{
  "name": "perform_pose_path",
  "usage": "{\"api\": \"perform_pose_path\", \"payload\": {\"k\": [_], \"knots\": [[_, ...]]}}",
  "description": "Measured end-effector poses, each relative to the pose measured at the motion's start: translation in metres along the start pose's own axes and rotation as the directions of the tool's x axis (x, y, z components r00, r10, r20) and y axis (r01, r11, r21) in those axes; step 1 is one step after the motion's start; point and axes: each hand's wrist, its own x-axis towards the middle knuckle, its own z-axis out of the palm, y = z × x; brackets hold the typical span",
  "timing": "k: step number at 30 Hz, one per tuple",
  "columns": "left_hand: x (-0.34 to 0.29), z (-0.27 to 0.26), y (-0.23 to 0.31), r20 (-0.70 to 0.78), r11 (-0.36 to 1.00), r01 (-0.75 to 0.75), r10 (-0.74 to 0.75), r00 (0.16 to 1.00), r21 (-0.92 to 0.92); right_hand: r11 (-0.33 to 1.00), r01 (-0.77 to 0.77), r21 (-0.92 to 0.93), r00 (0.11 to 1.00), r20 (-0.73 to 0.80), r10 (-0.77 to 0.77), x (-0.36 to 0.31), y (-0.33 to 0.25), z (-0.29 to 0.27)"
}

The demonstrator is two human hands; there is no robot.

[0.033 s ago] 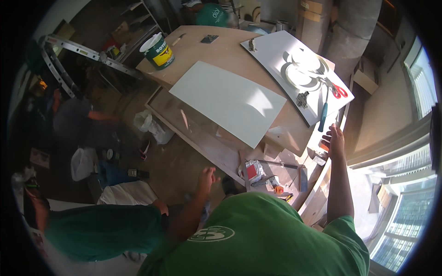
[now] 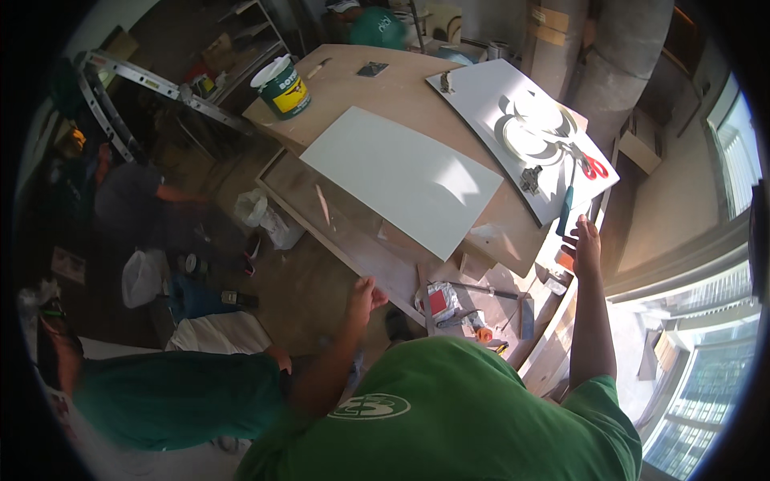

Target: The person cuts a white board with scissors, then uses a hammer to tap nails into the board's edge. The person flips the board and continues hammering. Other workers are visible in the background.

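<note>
My right hand (image 2: 586, 244) is at the sunlit bench edge, its fingers apart and nothing in them. Just beyond its fingertips lies a teal-handled tool (image 2: 566, 210), perhaps a screwdriver; whether they touch I cannot tell. Red-handled scissors (image 2: 593, 167), a roll of white edging strip (image 2: 525, 136) and metal hinges (image 2: 530, 179) lie on a white board (image 2: 481, 88). My left hand (image 2: 366, 298) hovers over the floor beside the bench, fingers curled, with nothing visible in it. In front of me a pale rectangular panel (image 2: 393, 176) lies flat on the bench (image 2: 345, 68).
A green bucket (image 2: 285, 92) stands at the bench's far left. Several hand tools, including a sanding block (image 2: 527, 318), lie on the lower shelf. A ladder (image 2: 152, 84) leans at left. One co-worker (image 2: 176, 397) is close at my left; others work farther off. Windows (image 2: 698, 417) line the right.
My left hand has risen slightly, away from me. The view has shifted a little; the bench and the things on it lie as before.
</note>
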Motion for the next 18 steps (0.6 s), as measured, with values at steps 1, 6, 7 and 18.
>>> {"api": "perform_pose_path", "payload": {"k": [1,6,7,18], "knots": [[0.008,0.036,0.043,-0.014,0.998,0.006,-0.007,1.000,-0.066,0.998,0.024,-0.057,1.000,0.006,-0.023,0.007,-0.007,0.004],[0.064,0.104,0.155,0.027,0.928,-0.059,0.075,0.997,-0.368,0.972,0.083,-0.221,0.996,0.004,-0.084,0.031,-0.013,0.027],[0.077,0.104,0.164,-0.010,0.935,-0.033,0.031,0.999,-0.352,0.965,0.065,-0.255,0.998,0.002,-0.067,0.027,-0.021,0.033],[0.141,0.128,0.188,-0.270,0.871,-0.253,0.145,0.952,-0.422,0.965,-0.219,0.142,0.962,0.198,0.189,0.044,-0.071,0.026]]}}
